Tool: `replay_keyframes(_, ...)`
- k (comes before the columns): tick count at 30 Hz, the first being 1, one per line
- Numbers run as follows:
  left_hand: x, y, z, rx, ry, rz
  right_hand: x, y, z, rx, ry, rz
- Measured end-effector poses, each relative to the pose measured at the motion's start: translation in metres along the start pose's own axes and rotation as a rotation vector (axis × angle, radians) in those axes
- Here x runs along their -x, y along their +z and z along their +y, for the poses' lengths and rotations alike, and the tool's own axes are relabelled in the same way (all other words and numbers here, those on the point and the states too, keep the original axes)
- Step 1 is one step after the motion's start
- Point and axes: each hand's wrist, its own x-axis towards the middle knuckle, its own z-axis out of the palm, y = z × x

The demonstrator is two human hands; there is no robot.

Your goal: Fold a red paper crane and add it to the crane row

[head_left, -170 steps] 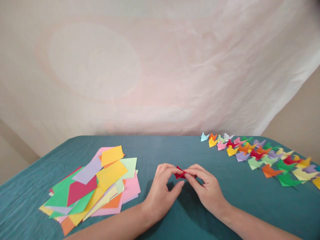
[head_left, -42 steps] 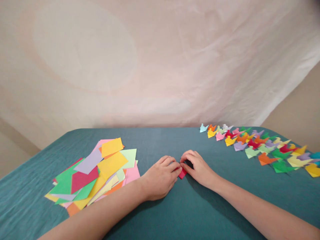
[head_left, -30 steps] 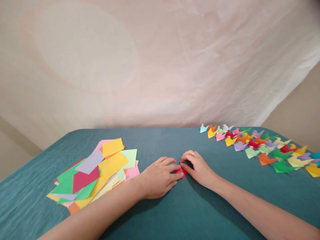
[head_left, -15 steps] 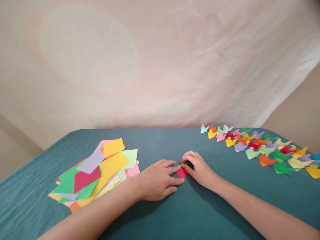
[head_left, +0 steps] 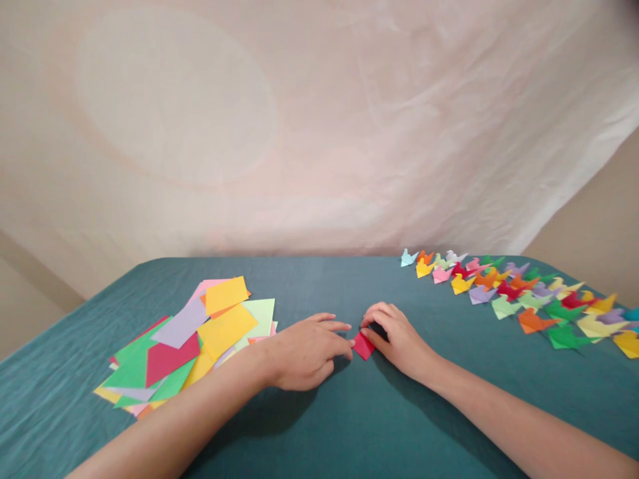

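A small folded red paper lies flat on the teal tablecloth between my hands. My left hand rests on the cloth just left of it, fingers stretched out, the fingertips touching the paper's left edge. My right hand sits at the paper's right side with its fingers curled and pinched down on the paper's upper corner.
A loose pile of coloured paper squares spreads over the left of the table. Several small folded paper figures in many colours stand in rows at the far right. A pale cloth backdrop hangs behind the table.
Earlier both hands held the red paper up off the table; it now lies flat. In the last half second my left hand slid a little left, uncovering more of the paper.
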Motion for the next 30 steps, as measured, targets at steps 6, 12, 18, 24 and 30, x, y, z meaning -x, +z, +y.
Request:
replay_keyframes(6,-0.008,0.011,0.005,-0.046,-0.048,0.08,0.003,0.0,-0.007,0.153,-0.071,-0.006)
replay_keyframes(12,-0.01,0.016,0.012,-0.126,-0.051,0.107,0.007,-0.002,-0.013,0.293,-0.163,-0.016)
replay_keyframes(18,-0.011,0.023,0.012,-0.136,-0.061,0.16,0.008,-0.005,-0.014,0.339,-0.227,-0.03)
replay_keyframes(24,-0.016,0.042,0.006,-0.19,-0.017,0.235,0.01,-0.007,-0.021,0.416,-0.291,-0.092)
replay_keyframes(30,-0.018,0.045,0.008,-0.285,-0.058,0.272,0.013,-0.008,-0.037,0.636,-0.312,-0.131)
